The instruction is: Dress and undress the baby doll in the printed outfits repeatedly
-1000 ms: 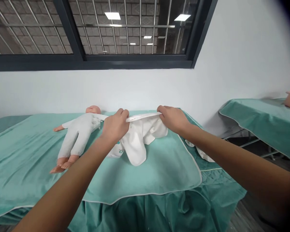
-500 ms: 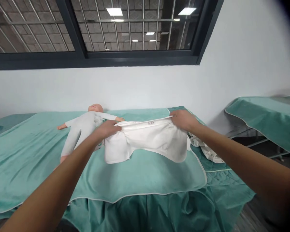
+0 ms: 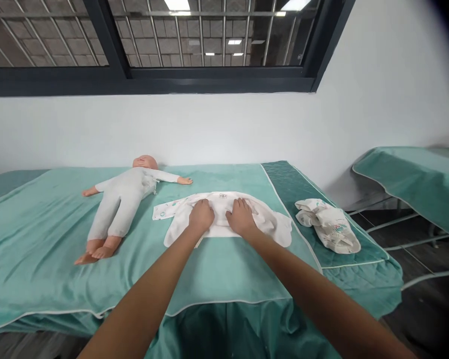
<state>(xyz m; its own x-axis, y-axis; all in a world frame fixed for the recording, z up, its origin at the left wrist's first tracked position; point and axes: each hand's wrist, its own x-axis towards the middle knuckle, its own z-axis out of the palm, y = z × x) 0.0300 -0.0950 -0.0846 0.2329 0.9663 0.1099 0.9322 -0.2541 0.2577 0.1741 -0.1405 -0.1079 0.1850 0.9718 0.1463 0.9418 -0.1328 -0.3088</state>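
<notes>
A white baby shirt [image 3: 264, 219] lies spread on the bed, with a small label at its neck and a printed sleeve reaching left. My left hand [image 3: 202, 215] is curled on the left half of the shirt, fingers closed on the cloth. A short way to the right, my right hand [image 3: 241, 218] has its fingers bent into the fabric near the middle. Both fingertips are partly hidden by the hands themselves. Left of the shirt, a baby doll [image 3: 121, 199] in a pale bodysuit lies on its back, arms spread and bare feet towards me.
A crumpled white printed cloth [image 3: 329, 224] rests on the darker green strip at the bed's right. A light green sheet [image 3: 41, 234] covers the bed. Behind stands a white wall [image 3: 217, 129] below a barred window. Another green-covered bed [image 3: 415, 184] stands at the right.
The shirt was held up stretched between my hands; now it lies lower on the bed. My hands have come closer together, onto its middle. The printed sleeve now shows.
</notes>
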